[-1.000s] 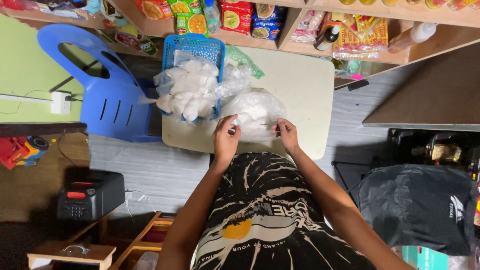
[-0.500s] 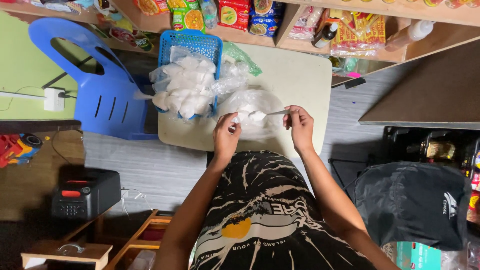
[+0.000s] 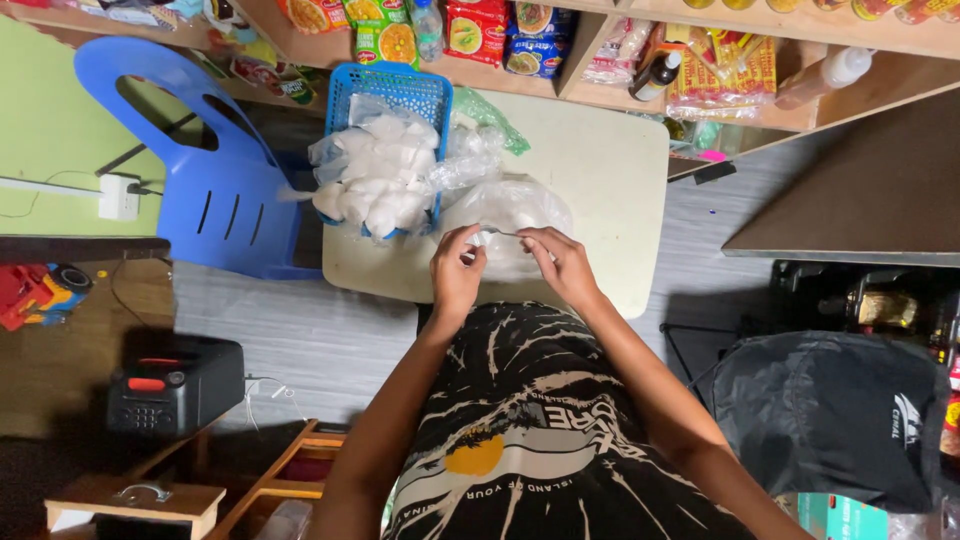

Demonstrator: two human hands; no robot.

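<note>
Looking down from the head camera, we see our left hand (image 3: 457,268) and right hand (image 3: 560,262) pinching a small clear bag (image 3: 497,236) with narrow fingers, over the pale table (image 3: 610,180), beside the blue basket (image 3: 385,95) of filled bags

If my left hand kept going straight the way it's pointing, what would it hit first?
Probably the clear plastic bag right ahead of your left hand, then the small filled bags in the blue basket; depth is unclear.
</note>
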